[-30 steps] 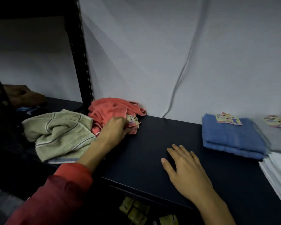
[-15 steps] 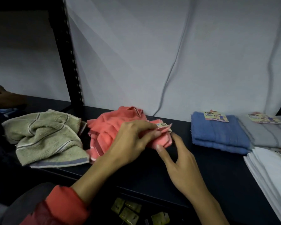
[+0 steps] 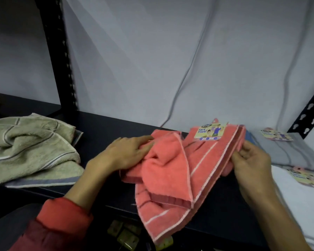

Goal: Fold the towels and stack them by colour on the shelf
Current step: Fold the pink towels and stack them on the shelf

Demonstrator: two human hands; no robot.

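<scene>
A coral-pink towel with pale stripes and a paper "Face Towel" tag hangs half unfolded over the front of the dark shelf. My left hand grips its bunched left end. My right hand pinches its right edge near the tag. A rumpled olive-green towel lies at the shelf's left. A folded grey towel and a white stack sit at the right. The blue towel is almost hidden behind the pink one.
A black perforated upright stands at the back left and another at the far right. A white wall with a thin cable backs the shelf. Small yellowish objects lie below the shelf's front edge.
Both hands have pulled the pink towel from the back left to the middle of the shelf and spread it apart. Its lower part now drapes over the front edge.
</scene>
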